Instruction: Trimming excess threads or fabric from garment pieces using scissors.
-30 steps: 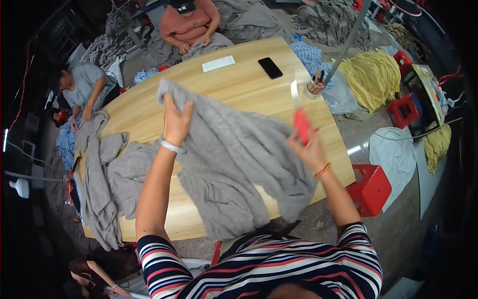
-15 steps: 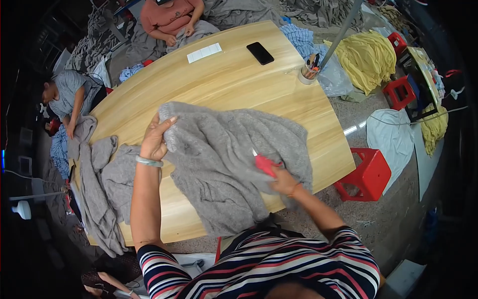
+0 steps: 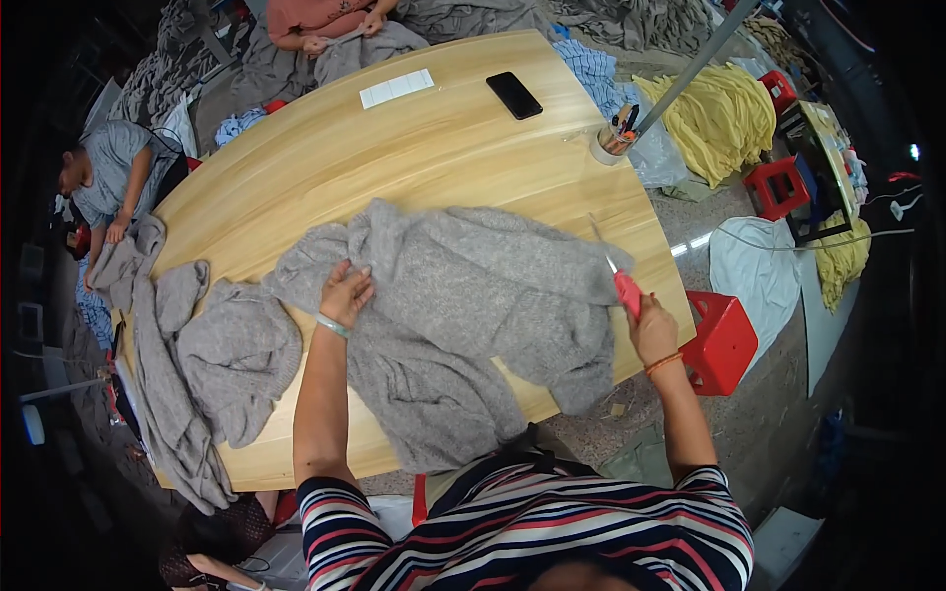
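Garment (image 3: 463,286), lifted before, now lies flatter mid-frame, showing more surface; right hand (image 3: 653,333) grips scissors (image 3: 626,290), and whether left hand (image 3: 344,297) pinches it I cannot tell.

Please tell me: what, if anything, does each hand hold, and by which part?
The right hand holds the red-handled scissors by the handle. The left hand touches the grey garment; whether it grips the fabric cannot be told.
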`<state>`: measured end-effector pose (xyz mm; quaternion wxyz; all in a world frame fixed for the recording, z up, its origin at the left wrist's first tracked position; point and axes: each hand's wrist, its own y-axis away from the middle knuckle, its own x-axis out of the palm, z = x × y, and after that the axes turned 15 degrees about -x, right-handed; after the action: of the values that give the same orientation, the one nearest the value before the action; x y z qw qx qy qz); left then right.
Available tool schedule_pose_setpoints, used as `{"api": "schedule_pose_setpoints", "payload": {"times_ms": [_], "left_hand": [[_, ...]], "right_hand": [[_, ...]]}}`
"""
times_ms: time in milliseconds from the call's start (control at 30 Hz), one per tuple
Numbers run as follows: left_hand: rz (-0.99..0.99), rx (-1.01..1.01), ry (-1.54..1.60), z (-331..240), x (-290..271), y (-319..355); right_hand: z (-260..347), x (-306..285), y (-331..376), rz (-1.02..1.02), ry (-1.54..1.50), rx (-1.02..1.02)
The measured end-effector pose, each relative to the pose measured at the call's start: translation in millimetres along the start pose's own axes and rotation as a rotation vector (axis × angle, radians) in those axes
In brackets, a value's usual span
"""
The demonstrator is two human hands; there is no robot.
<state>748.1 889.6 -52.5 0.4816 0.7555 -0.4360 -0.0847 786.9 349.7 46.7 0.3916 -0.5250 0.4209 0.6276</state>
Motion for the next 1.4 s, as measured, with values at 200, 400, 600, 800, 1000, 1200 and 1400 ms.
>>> {"api": "schedule_pose_setpoints", "payload": {"times_ms": [200,400,600,800,1000,1200,1400], "left_hand": [[-0.210,0.736,-0.798,23,11,10],[-0.331,0.582,-0.699,-2,29,-24],[-0.093,0.645,-0.346,12,55,-53],[-0.141,0.871,-0.856,53,55,-18],[-0.075,1.062,-1.005,59,40,-12],[-0.080,1.070,-0.953,62,32,-25],[-0.137,0.768,-0.771,65,17,-50]], "right_hand": [[70,-4,20,-0.218,-0.177,-0.205],[134,-17,18,0.143,-0.561,-0.146],[172,-6,-1,0.004,-0.514,-0.545],[197,-10,-16,0.204,-0.411,-0.465],[221,-5,-55,0.147,-0.343,-0.528],[223,-14,-49,0.290,-0.276,-0.572],[225,-21,-33,0.317,-0.355,-0.532]]}}
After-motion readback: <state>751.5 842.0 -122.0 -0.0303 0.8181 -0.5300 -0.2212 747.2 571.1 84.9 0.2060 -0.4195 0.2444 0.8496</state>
